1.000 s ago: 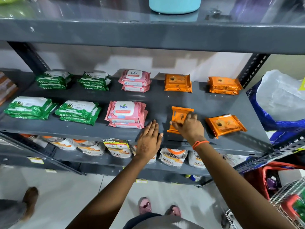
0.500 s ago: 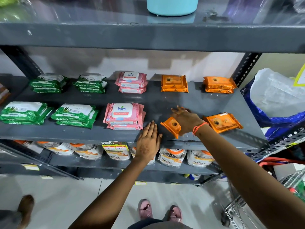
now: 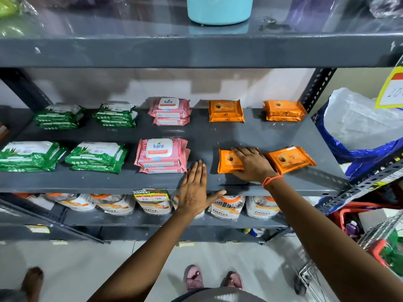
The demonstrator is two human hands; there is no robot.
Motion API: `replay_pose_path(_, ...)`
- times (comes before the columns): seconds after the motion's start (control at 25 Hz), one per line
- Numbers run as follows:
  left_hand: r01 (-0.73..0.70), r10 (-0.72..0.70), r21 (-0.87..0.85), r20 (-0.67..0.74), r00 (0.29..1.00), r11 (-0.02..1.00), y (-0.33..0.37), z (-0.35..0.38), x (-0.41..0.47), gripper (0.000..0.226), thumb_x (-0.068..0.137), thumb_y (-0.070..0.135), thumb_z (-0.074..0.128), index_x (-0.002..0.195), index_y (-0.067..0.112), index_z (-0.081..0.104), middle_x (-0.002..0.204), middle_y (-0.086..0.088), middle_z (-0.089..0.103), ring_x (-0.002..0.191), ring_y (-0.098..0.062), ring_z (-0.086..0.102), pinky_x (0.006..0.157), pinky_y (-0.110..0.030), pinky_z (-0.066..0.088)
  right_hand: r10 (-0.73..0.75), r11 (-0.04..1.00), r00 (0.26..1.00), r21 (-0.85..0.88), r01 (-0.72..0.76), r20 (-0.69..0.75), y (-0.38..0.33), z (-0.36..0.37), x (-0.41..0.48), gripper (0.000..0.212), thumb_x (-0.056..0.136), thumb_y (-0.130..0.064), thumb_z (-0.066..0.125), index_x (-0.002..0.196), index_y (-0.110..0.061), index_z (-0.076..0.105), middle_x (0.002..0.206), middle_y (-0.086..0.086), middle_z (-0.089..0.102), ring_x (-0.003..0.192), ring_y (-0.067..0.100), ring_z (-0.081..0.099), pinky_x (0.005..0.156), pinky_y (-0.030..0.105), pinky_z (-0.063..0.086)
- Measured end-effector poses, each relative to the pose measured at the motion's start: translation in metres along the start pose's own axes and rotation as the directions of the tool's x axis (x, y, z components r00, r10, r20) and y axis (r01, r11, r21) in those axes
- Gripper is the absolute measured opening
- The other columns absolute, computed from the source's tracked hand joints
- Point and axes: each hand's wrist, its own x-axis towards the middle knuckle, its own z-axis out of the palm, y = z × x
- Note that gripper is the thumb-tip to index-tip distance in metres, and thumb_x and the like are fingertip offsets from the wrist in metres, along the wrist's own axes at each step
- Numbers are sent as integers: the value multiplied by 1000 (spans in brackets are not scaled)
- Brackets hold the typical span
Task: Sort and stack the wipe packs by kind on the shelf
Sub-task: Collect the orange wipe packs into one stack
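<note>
On the grey shelf (image 3: 239, 134), my right hand (image 3: 253, 164) lies over an orange wipe pack (image 3: 227, 162) at the front, holding it flat on the board. A second orange pack (image 3: 290, 159) lies askew just to its right. Two orange stacks (image 3: 225, 111) (image 3: 283, 111) sit at the back. Pink stacks stand at the front centre (image 3: 162, 154) and behind it (image 3: 169, 111). Green stacks fill the left side, front (image 3: 28, 155) (image 3: 96, 156) and back (image 3: 57, 116) (image 3: 115, 114). My left hand (image 3: 195, 190) rests flat on the shelf's front edge, holding nothing.
A light blue bucket (image 3: 219, 9) stands on the shelf above. White and orange pouches (image 3: 229, 207) line the shelf below. A blue and white bag (image 3: 359, 127) bulges at the right, with a wire basket (image 3: 370, 247) beneath it. Another person's foot (image 3: 32, 280) is at lower left.
My right hand turned the orange pack, lifted on its edge half a second ago, and laid it flat at the shelf front. My left hand stayed on the shelf edge.
</note>
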Motion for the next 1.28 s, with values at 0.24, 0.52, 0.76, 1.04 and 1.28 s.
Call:
replay_pose_path(0.24,-13,12,17,40,999,1000,1,0,0,116,62,89,2,146,9,-2,159,-9,2,146,-23,1,119,-38,9,-29,1000,997,13,28,71,3,-6,-4,95,76,-43,63,151,-20,9,159,5,17,146,32,14,117,55,21)
replay_pose_path(0.52,28,-29,-93,-14,999,995,21,-5,4,120,61,90,-1,146,5,14,157,-13,16,145,-24,12,120,-43,14,461,882,886,130,-453,-46,70,-28,-30,80,79,-57,56,145,-22,26,155,12,22,143,35,17,116,53,21)
replay_pose_path(0.76,53,-56,-82,-34,998,995,29,-3,8,118,65,89,0,142,3,25,152,-16,29,142,-27,26,117,-46,23,553,791,810,180,-584,197,89,-34,-37,93,66,-54,74,144,-35,26,153,19,14,138,47,18,108,65,27)
replay_pose_path(1.04,58,-60,-68,-16,998,996,28,-1,8,114,68,87,4,142,3,25,152,-16,30,141,-27,27,116,-45,24,601,795,794,175,-580,-96,57,-51,-23,87,58,-65,71,131,-28,43,133,22,37,123,45,34,98,59,35)
replay_pose_path(1.28,60,-63,-89,-33,997,994,28,-3,8,115,67,87,2,143,3,24,153,-15,28,142,-25,26,117,-43,21,407,904,913,142,-403,-3,-5,-37,-9,92,57,-70,68,135,-28,41,134,20,39,126,45,35,99,60,39)
